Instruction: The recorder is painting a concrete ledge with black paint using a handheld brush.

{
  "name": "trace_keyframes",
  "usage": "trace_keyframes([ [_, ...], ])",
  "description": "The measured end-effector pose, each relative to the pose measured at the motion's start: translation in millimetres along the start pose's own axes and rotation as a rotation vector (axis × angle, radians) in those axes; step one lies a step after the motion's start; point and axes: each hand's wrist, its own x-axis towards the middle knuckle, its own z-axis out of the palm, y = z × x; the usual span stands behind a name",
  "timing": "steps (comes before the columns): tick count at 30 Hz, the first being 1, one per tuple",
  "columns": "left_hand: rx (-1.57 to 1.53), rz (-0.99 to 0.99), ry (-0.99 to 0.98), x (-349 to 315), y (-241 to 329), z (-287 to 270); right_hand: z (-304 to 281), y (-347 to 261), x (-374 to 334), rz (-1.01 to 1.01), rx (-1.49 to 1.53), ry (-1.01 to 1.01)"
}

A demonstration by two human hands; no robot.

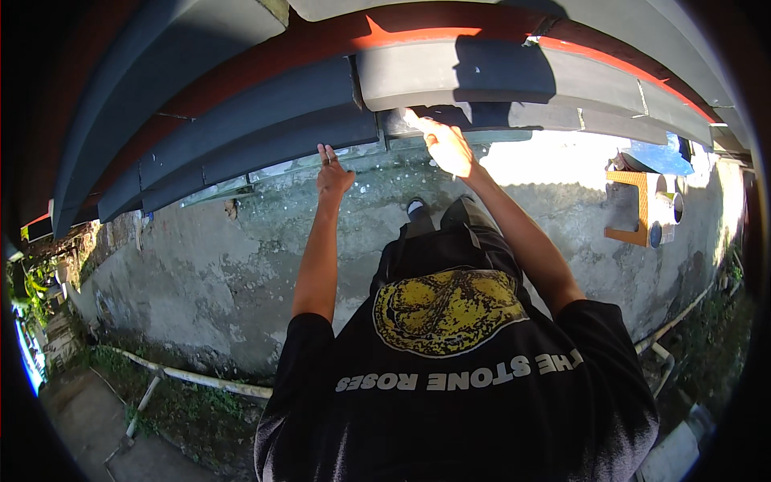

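Before me runs a long stepped structure of grey panels with joints between them. My left hand has its fingers stretched upward, their tips at the lower edge of a dark grey panel. Further right, my right hand is raised to the underside of a sunlit pale grey panel, near a joint. Its fingers are curled, and a bright pale tip shows ahead of them. Glare keeps me from telling what it holds, if anything. A dark shadow lies across the panel above this hand.
Red bands run between the panel rows. Below is a worn, stained concrete surface. An orange-brown plastic stool lies on its side at the right, beside containers and a blue sheet. Pale pipes run along the greenery.
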Motion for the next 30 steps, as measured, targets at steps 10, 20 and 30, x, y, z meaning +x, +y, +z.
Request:
trace_keyframes([
  [10, -0.39, 0.151, 0.145, -60, -12, 130, -76, 180, -325, 1.11, -0.112, 0.656],
  [20, -0.097, 0.142, -0.066, -159, 111, 217, 2, 247, -681, 1.765, -0.267, 0.852],
  [30, -0.004, 0.779, -0.245, -154, 332, 247, -86, 278, -700, 1.88, 0.52, 1.265],
])
